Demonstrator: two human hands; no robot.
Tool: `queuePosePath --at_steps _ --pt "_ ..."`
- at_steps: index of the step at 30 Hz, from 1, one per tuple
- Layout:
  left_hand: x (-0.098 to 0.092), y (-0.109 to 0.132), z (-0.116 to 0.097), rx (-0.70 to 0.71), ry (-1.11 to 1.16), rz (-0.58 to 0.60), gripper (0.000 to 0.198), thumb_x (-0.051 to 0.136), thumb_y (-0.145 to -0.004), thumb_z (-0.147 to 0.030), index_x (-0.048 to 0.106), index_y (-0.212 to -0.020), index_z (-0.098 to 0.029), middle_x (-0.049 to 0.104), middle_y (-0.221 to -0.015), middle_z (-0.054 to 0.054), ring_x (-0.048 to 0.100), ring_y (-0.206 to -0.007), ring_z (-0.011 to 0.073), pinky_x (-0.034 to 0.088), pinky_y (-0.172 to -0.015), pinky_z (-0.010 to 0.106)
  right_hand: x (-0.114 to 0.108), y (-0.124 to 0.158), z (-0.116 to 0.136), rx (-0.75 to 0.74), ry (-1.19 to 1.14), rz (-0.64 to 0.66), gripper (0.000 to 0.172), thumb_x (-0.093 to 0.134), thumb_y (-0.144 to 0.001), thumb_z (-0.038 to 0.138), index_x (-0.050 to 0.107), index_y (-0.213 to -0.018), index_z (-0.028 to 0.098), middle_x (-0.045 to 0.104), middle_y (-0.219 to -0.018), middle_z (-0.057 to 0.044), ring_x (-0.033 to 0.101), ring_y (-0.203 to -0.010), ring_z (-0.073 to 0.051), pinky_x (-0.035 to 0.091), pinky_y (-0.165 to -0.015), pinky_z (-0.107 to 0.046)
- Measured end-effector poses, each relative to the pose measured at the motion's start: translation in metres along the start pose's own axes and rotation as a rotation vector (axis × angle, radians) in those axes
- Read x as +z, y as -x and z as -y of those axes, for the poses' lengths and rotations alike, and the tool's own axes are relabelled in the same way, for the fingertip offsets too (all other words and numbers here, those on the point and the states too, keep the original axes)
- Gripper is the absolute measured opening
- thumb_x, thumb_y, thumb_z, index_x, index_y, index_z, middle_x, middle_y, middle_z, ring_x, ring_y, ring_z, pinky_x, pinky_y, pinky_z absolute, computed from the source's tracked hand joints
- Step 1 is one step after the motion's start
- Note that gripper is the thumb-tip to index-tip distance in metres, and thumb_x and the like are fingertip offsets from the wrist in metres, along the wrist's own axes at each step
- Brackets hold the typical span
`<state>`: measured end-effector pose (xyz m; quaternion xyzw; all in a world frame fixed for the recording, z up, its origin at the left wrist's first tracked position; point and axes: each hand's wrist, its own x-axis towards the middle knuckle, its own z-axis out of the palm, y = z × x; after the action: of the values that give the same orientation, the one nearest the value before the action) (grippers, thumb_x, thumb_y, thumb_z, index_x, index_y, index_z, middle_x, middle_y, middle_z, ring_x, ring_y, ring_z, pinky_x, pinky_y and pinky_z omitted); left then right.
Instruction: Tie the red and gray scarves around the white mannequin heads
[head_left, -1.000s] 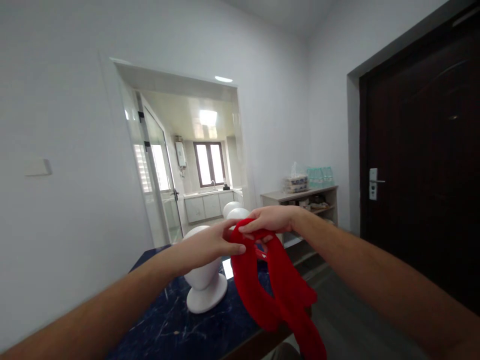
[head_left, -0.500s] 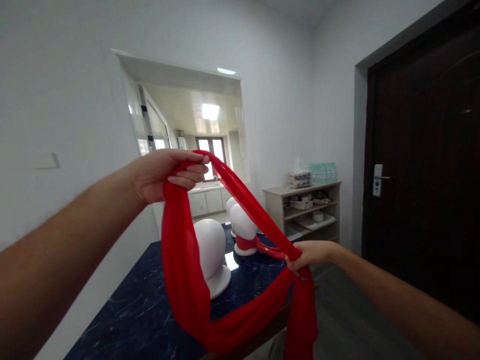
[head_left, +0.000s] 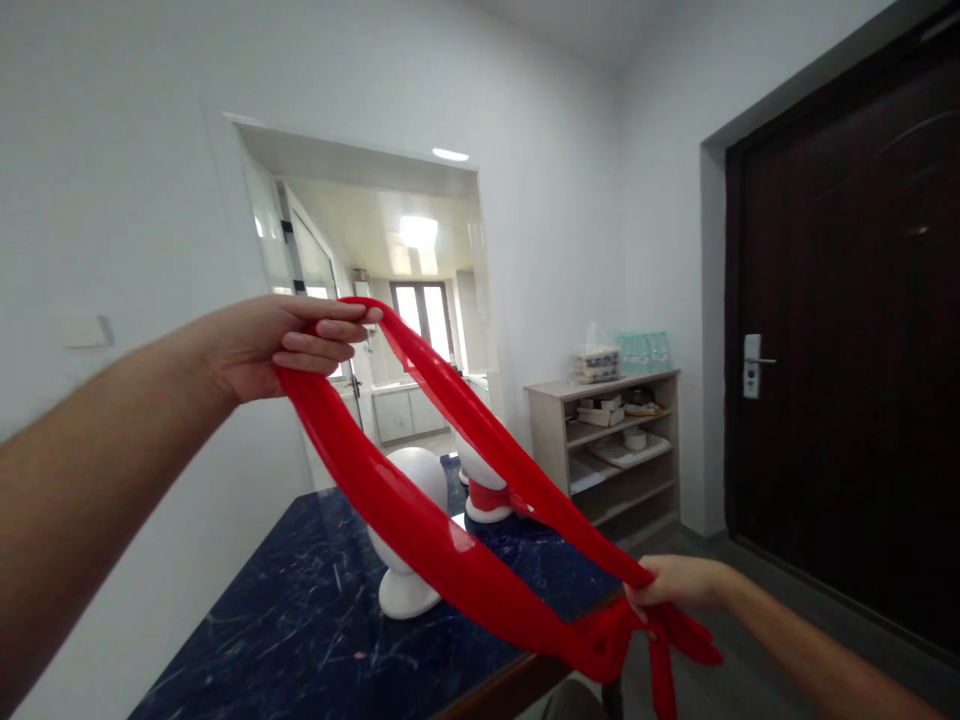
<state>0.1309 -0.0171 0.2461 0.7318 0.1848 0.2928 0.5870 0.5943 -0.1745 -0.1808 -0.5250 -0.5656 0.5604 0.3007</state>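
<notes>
A long red scarf stretches in a loop between my two hands, above the table's front. My left hand, raised at the left, is closed around the scarf's upper bend. Lower at the right, my right hand grips the scarf, with loose ends dangling below it. Behind the loop a white mannequin head stands upright on the table, partly covered by the fabric. Farther back, another white mannequin head has red cloth around its neck; the scarf hides much of it.
The dark blue marbled table extends under the heads. Against the far wall stands a shelf unit with boxes, trays and bottles. A dark door is on the right, and an opening shows a kitchen.
My hands have moved apart, the left one leftward and the right one down and to the right. The scarf loop has drawn out longer and narrower.
</notes>
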Motion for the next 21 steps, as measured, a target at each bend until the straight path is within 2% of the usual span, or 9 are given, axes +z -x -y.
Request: queuePosePath --at_steps 2,5,8,11,13,16,18,19,21 --pt "0.009 0.003 0.002 -0.081 -0.237 0.055 0.012 0.059 -0.097 -0.025 0.068 -0.092 -0.017 0.036 -0.055 -0.009 0.014 -0.041 0.0018 0.017 -0.031 0.011 -0.009 0.001 -0.016 0.022 0.084 -0.004 0.02 0.067 -0.079 0.037 0.074 -0.072 0.02 0.07 -0.064 -0.001 0.069 -0.061 -0.018 0.053 -0.066 -0.03" --pt "0.023 0.007 0.009 -0.183 -0.863 0.112 0.02 0.074 -0.087 -0.039 0.074 -0.091 -0.019 0.052 -0.055 -0.005 0.036 -0.044 0.0047 0.026 -0.038 0.014 -0.023 0.007 -0.039 0.03 0.165 -0.095 0.016 0.065 -0.074 0.032 0.075 -0.066 0.022 0.07 -0.063 -0.001 0.067 -0.06 -0.018 0.052 -0.067 -0.031" --pt "0.026 0.009 0.025 -0.192 -1.384 0.096 0.018 0.078 -0.075 -0.027 0.076 -0.093 -0.023 0.073 -0.075 0.002 0.06 -0.06 0.0144 0.039 -0.047 0.018 -0.031 0.016 -0.057 0.068 0.098 -0.187 0.019 0.064 -0.073 0.035 0.072 -0.061 0.023 0.069 -0.061 -0.002 0.067 -0.058 -0.02 0.054 -0.066 -0.034" --pt "0.016 0.013 0.046 -0.09 -1.655 0.004 0.017 0.067 -0.072 -0.015 0.074 -0.085 -0.023 0.075 -0.083 0.004 0.063 -0.068 0.0186 0.041 -0.054 0.023 -0.033 0.027 -0.068 0.078 -0.065 -0.231 0.027 0.064 -0.076 0.045 0.068 -0.06 0.024 0.064 -0.057 -0.002 0.065 -0.057 -0.02 0.056 -0.068 -0.036" --pt "0.005 0.017 0.055 0.029 -1.73 -0.046 0.015 0.062 -0.076 -0.013 0.073 -0.083 -0.022 0.073 -0.087 0.004 0.062 -0.072 0.0186 0.043 -0.06 0.025 -0.031 0.035 -0.07 0.052 -0.188 -0.255 0.029 0.067 -0.076 0.048 0.065 -0.061 0.023 0.061 -0.058 -0.001 0.064 -0.059 -0.019 0.057 -0.071 -0.037" --pt "-0.014 0.021 0.056 0.188 -1.77 -0.079 0.014 0.059 -0.08 -0.011 0.069 -0.076 -0.021 0.069 -0.089 0.004 0.06 -0.079 0.0193 0.046 -0.072 0.028 -0.026 0.048 -0.067 0.003 -0.344 -0.326 0.037 0.075 -0.074 0.055 0.059 -0.064 0.024 0.055 -0.057 0.002 0.062 -0.06 -0.019 0.058 -0.083 -0.041" --pt "-0.027 0.022 0.054 0.22 -1.749 -0.208 0.011 0.061 -0.076 -0.011 0.067 -0.075 -0.02 0.066 -0.087 0.004 0.057 -0.079 0.0199 0.046 -0.073 0.03 -0.023 0.056 -0.064 -0.032 -0.409 -0.347 0.043 0.077 -0.073 0.06 0.056 -0.064 0.024 0.05 -0.056 0.004 0.06 -0.058 -0.017 0.056 -0.093 -0.045" --pt "-0.033 0.022 0.054 0.194 -1.657 -0.318 0.011 0.063 -0.074 -0.012 0.066 -0.081 -0.02 0.067 -0.087 0.005 0.058 -0.079 0.0203 0.047 -0.072 0.031 -0.022 0.06 -0.063 -0.06 -0.433 -0.339 0.044 0.077 -0.075 0.061 0.055 -0.064 0.025 0.05 -0.056 0.005 0.058 -0.056 -0.017 0.055 -0.098 -0.047" --pt "-0.042 0.021 0.061 0.121 -1.227 -0.49 0.022 0.065 -0.075 -0.019 0.064 -0.097 -0.021 0.07 -0.094 0.006 0.062 -0.082 0.0222 0.053 -0.073 0.034 -0.019 0.065 -0.061 -0.11 -0.461 -0.315 0.046 0.075 -0.078 0.063 0.053 -0.063 0.025 0.05 -0.055 0.005 0.057 -0.055 -0.016 0.051 -0.106 -0.05"
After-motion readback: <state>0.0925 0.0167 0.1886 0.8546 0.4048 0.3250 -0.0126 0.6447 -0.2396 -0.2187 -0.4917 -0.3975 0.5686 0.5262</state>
